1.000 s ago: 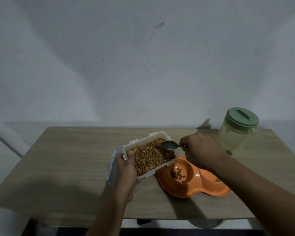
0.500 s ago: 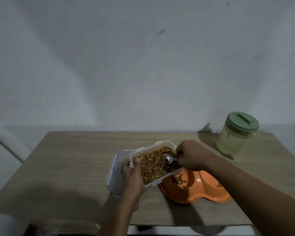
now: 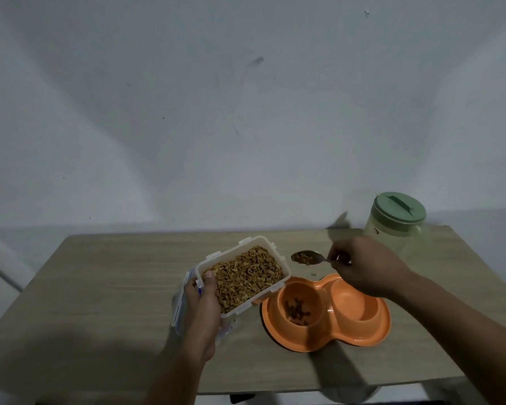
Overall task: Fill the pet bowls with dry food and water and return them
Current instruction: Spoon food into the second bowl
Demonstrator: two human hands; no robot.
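On table (image 3: 114, 287): 1 double bowl (image 3: 327, 314); 1 container (image 3: 243, 276); 1 spoon (image 3: 307, 257); 1 pitcher (image 3: 398, 223).

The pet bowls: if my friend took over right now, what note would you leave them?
Left hand: holds the open kibble box, tilted above the table.
Right hand: pinches a spoon loaded with kibble, above the orange double bowl; one piece is dropping.
Done: a little kibble lies in the bowl's left cup; the right cup looks empty.
Left: tip the spoonful in, add more scoops, pour water from the green-lidded jug into the right cup, return the bowl.
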